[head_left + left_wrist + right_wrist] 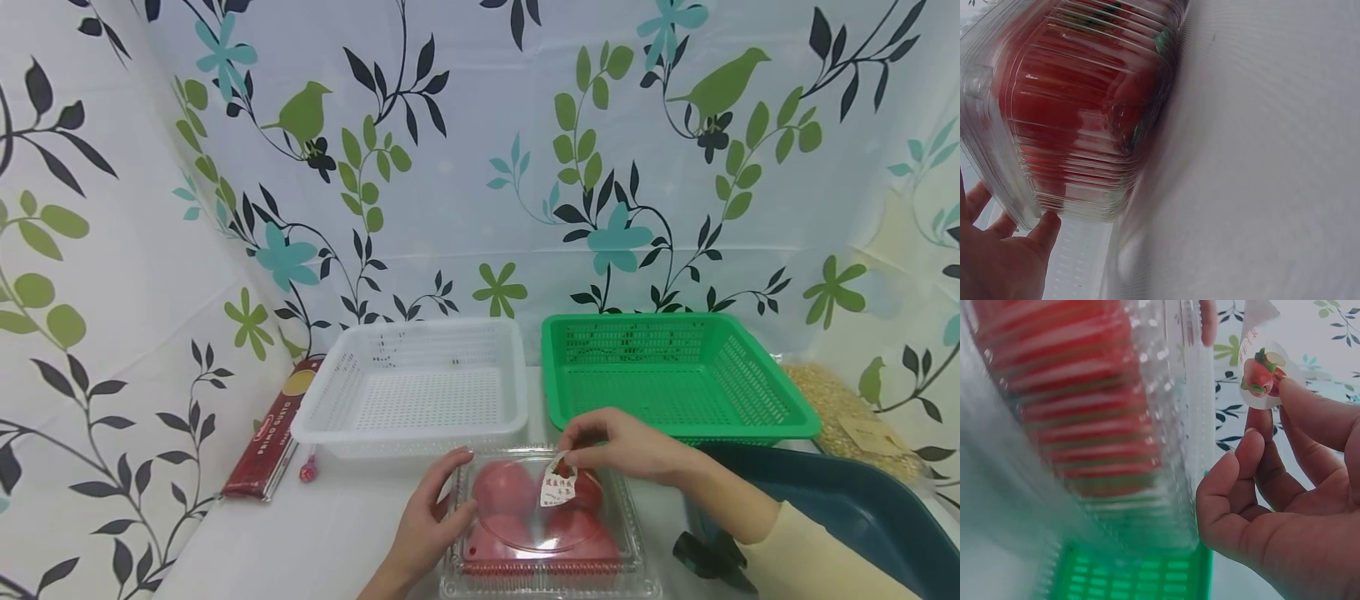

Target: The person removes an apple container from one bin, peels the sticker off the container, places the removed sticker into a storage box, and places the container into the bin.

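Observation:
A clear plastic clamshell box (637,554) of red tomatoes (504,487) stands on the table, lid on. My left hand (429,521) holds its left side; the thumb lies over the lid and the other fingers are at the far left edge. In the left wrist view, fingertips of this hand (1010,253) meet the box's rim. Above the lid, my right hand (630,446) pinches the top of a white sticker (558,485) between thumb and index finger. The right wrist view shows the sticker (1261,378) with its fruit picture, lifted and curling at the pinched end.
Behind the box stand a white basket (412,437) and a green basket (675,432). A dark blue tray (840,508) lies at right, with a black object (697,557) by its near edge. At left are a red packet (262,442) and a small lollipop (308,471). A bag of grains (832,400) sits far right.

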{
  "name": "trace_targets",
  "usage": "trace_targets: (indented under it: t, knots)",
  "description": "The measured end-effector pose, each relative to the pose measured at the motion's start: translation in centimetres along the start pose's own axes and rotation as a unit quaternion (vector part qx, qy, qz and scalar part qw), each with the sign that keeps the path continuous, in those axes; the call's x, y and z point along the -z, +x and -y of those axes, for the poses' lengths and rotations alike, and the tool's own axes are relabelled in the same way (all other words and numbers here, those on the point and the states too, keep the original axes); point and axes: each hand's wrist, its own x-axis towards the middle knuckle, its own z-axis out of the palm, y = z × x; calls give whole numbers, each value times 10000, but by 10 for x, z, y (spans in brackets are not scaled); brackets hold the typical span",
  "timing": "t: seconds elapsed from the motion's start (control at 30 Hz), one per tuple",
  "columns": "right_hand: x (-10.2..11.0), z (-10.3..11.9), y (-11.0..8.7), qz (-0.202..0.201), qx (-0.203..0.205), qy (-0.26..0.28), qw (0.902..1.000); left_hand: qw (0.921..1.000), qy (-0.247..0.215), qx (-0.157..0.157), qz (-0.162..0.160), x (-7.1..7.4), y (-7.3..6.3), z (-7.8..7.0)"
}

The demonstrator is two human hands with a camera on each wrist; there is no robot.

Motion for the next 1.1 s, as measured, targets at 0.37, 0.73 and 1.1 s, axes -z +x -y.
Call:
trace_targets:
  t: [0.37,0.73,1.1]
  knots:
    - [21,-3,-24,-175,-22,-6,9998,9999,94,36,45,0,1,3]
    - [44,-12,-57,-401,-293,-101,9987,9999,42,113,68,1,1,3]
    - [69,-31,-91,-393,-760,51,9963,9999,-23,84,67,1,0,0]
